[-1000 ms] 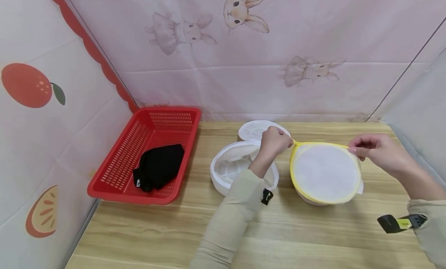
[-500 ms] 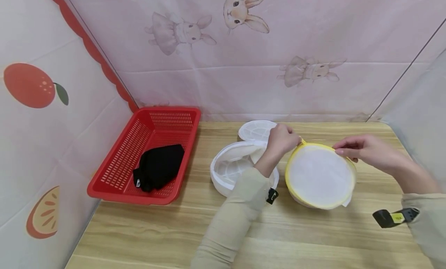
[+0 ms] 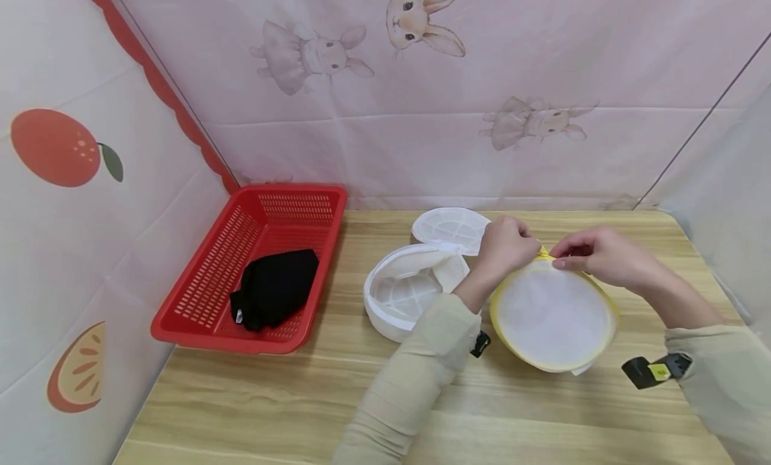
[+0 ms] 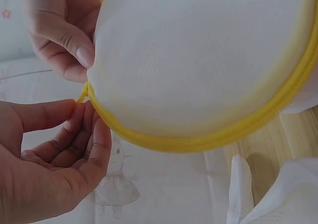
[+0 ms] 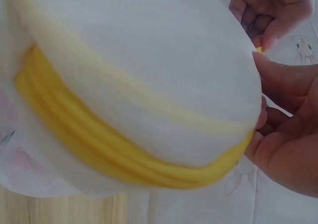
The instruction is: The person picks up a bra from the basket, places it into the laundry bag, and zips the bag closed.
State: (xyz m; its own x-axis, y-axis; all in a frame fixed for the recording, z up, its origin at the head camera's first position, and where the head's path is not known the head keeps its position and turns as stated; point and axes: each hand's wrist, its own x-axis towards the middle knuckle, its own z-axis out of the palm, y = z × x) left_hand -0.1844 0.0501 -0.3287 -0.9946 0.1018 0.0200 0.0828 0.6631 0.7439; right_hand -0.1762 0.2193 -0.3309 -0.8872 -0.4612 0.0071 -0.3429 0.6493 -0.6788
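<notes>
A round white mesh laundry bag [image 3: 557, 318] with a yellow zipper [image 4: 198, 143] around its rim is tilted up over the table's right half. My left hand [image 3: 508, 243] pinches the yellow zipper pull [image 4: 82, 93] at the bag's far edge. Close beside it, my right hand [image 3: 599, 256] pinches the bag's edge between thumb and fingers, the thumb lying on the white mesh in the right wrist view. A second white mesh bag [image 3: 385, 318], with its lid [image 3: 452, 227] folded back, stands to the left, partly behind my left forearm.
A red plastic basket [image 3: 325, 264] at the left holds a bunched black cloth [image 3: 280, 288] with a small white tag. The wooden table [image 3: 253, 405] meets patterned hangings [image 3: 385, 157] at the back and sides.
My right hand has moved left along the bag's rim, towards my left hand. My left hand has shifted right with the zipper pull, and the bag's near edge has dropped slightly.
</notes>
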